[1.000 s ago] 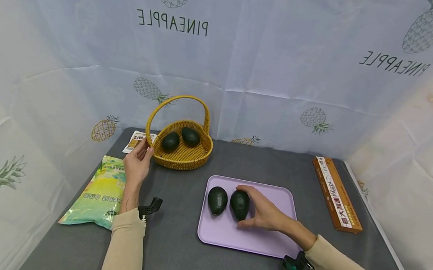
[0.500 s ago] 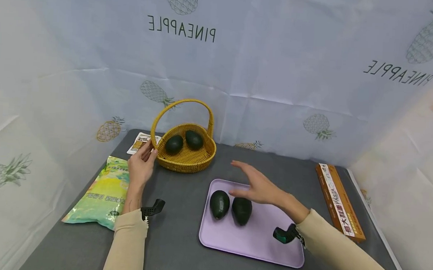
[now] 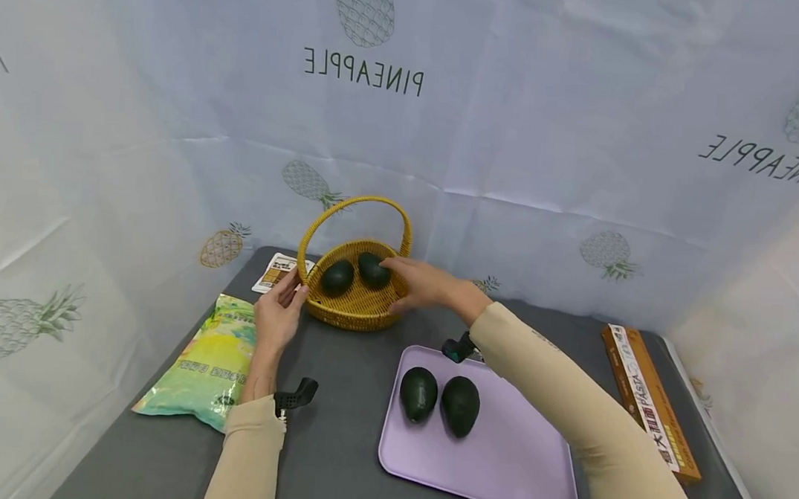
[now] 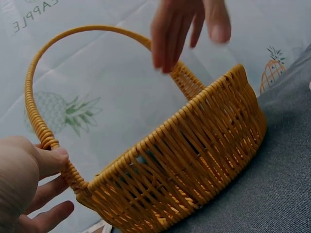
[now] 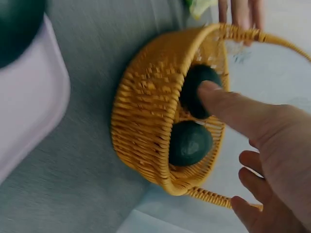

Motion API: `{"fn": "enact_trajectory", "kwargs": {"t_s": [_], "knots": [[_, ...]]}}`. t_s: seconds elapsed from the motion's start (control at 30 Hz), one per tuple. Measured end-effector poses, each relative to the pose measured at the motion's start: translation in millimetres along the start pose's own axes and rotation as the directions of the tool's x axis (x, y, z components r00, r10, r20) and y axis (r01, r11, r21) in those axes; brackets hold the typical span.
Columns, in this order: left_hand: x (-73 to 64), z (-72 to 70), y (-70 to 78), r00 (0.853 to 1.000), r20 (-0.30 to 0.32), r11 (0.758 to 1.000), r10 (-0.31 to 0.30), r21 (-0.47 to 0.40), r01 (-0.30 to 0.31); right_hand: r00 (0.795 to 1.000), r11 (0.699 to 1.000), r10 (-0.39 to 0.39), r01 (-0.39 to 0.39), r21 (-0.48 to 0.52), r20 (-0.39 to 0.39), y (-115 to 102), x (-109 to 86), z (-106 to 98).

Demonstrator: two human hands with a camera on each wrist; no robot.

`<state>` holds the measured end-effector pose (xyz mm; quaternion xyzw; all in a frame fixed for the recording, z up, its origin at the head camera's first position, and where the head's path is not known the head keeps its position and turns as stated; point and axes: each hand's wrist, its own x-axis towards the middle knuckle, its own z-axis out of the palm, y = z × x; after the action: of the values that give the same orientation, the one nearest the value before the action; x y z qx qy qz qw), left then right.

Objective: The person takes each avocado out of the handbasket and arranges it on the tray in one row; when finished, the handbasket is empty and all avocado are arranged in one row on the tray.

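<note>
Yellow basket (image 3: pixel 352 320) upright, handle (image 3: pixel 371 198) left-to-right

Wears a plain, close-fitting left sleeve (image 3: pixel 246 455) in pale beige, wrinkled crosswise near the cuff (image 3: pixel 256 408), and a matching right sleeve (image 3: pixel 570 406), softly creased along its length. Carries a black, crooked left camera mount (image 3: pixel 297 395), pierced with small holes and set beside a little silvery fitting (image 3: pixel 283 415), and a similar black right camera mount (image 3: pixel 458 347), tinged dark green on one face. Beyond the cuffs, shows a bare left grip (image 3: pixel 277 317) and a bare right grip (image 3: pixel 426 282).
</note>
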<state>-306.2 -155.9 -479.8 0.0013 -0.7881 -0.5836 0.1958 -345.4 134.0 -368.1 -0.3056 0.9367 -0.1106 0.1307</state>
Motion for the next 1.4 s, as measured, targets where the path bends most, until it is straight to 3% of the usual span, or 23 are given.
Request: {"fn": "enact_trajectory", "kwargs": {"t_s": [0.17, 0.3, 0.53, 0.77, 0.97, 1.4], "knots": [[-3.2, 6.5, 1.4, 1.000, 0.018, 1.000, -0.002, -0.005, 0.002, 0.994, 0.990, 0.091, -0.084, -0.114, 0.062, 0.1, 24.2, 1.9], [-5.8, 10.2, 3.0, 0.999, 0.032, 1.000, 0.000, -0.014, 0.001, 0.988, 0.966, 0.140, -0.121, -0.227, 0.068, -1.9, 46.1, 8.9], [-14.5, 10.7, 0.6, 1.000, 0.016, 1.000, 0.001, -0.011, 0.000, 0.990, 0.903, 0.127, -0.087, -0.421, 0.067, -7.4, 80.4, 24.2], [-18.1, 6.8, -2.4, 1.000, -0.002, 1.000, 0.017, -0.022, -0.017, 0.980, 0.866, 0.183, -0.126, -0.484, 0.073, -5.0, 95.8, 31.2], [-14.1, 4.8, -0.2, 0.999, -0.013, 0.999, 0.031, -0.009, -0.031, 0.981, 0.866, 0.184, -0.132, -0.482, 0.061, -2.0, 98.2, 32.8], [-4.1, 2.4, -1.4, 0.998, -0.033, 0.999, 0.050, 0.001, -0.050, 0.980, 0.944, 0.188, -0.163, -0.288, 0.059, -1.6, 93.8, 28.7]]}}
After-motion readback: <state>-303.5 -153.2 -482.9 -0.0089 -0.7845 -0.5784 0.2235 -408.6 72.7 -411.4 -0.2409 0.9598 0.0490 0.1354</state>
